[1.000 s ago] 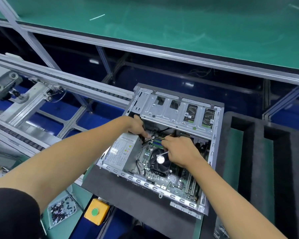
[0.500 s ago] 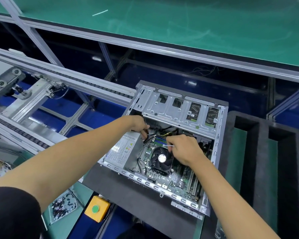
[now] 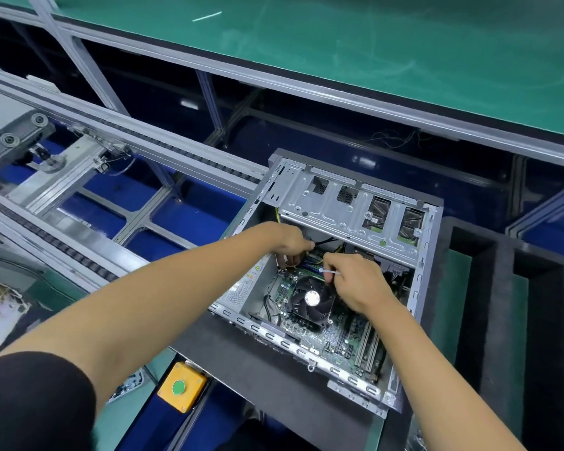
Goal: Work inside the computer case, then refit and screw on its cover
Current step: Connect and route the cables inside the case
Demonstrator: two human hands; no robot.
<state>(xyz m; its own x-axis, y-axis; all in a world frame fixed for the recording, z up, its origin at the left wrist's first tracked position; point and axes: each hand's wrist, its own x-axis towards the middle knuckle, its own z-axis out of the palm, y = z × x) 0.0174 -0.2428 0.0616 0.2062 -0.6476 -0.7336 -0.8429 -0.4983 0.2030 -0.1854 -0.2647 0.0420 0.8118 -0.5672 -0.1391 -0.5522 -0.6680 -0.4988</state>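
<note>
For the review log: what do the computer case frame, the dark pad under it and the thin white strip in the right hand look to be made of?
Computer case: bare sheet metal, likely galvanised steel; dull grey sheen, stamped slots and folded edges.
Dark pad: looks like dense charcoal foam; matte, slightly grainy, no reflections.
White strip, pinched by the right hand: probably nylon, like a cable tie; thin, smooth, pale. Too small to be sure.

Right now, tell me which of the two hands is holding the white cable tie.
The right hand, above the black fan, pinches the white cable tie. The left hand grips black cables further back in the case instead.
</note>
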